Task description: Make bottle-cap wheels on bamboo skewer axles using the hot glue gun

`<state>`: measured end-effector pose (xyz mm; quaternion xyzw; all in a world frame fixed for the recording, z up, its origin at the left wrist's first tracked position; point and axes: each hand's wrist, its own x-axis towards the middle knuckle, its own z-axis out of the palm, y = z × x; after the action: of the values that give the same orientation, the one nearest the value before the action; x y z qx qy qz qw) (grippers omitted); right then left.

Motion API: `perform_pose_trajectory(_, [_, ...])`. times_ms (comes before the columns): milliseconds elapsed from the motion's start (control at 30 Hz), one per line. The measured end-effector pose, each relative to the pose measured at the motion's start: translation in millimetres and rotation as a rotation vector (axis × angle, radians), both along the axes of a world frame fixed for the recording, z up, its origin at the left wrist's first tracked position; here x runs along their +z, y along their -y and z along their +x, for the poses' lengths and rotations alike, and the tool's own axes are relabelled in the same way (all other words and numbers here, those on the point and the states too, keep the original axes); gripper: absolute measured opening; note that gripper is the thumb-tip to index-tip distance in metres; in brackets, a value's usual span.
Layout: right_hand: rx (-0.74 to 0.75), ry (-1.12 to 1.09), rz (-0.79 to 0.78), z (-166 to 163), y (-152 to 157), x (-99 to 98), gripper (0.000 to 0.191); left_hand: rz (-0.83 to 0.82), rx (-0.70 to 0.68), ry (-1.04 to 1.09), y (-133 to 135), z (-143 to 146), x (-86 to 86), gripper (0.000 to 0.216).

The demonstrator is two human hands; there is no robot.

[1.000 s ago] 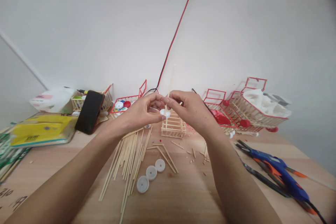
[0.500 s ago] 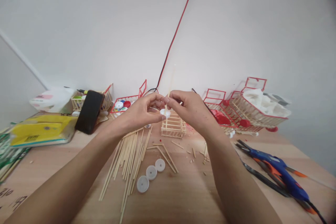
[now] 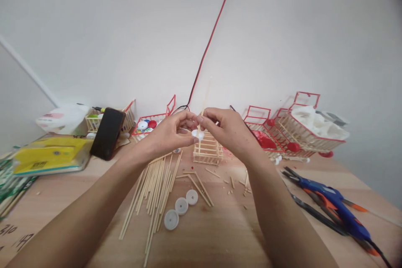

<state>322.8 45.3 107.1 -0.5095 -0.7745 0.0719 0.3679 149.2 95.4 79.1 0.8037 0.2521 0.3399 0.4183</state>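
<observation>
White walls meet in a corner behind a wooden table (image 3: 220,238), and a red cable (image 3: 213,33) is seen running down the wall towards the work surface. Both hands are raised just above the middle of the table and are brought together, fingertip to fingertip. The left hand (image 3: 169,135) is closed in a pinch on a white cap (image 3: 197,134), which is held in the air between the two hands. The right hand (image 3: 230,132) is pinched on a thin stick (image 3: 206,95) that rises upright from the cap. Whether the stick passes through the cap cannot be told. Just behind and below the fingers, a small stick crate (image 3: 207,153) is set on the table. A bundle of loose sticks (image 3: 155,184) is spread beneath the left forearm, and three more white caps (image 3: 181,206) are laid in a short row beside it, near the front edge. Short offcuts are scattered between the forearms. Further left, a dark phone (image 3: 107,133) is propped against a small basket, with a yellow packet (image 3: 50,155) lying just beside it. A red-rimmed tray of coloured caps (image 3: 147,125) is placed against the wall behind the left hand. To the right, red-framed stick carts (image 3: 301,136) are lined up along the wall, and a blue glue gun (image 3: 333,201) is laid near the table's right edge.
</observation>
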Motion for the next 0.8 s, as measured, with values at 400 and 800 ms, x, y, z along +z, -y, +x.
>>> perform_pose_trajectory(400, [-0.015,0.020,0.000,0,-2,-2.0,0.033,-0.005,0.002,-0.006,1,1,-1.8,0.033])
perform_pose_trajectory(800, [0.072,0.078,-0.120,-10,-7,-15.3,0.032,-0.037,0.063,0.123,9,-10,-37.9,0.032])
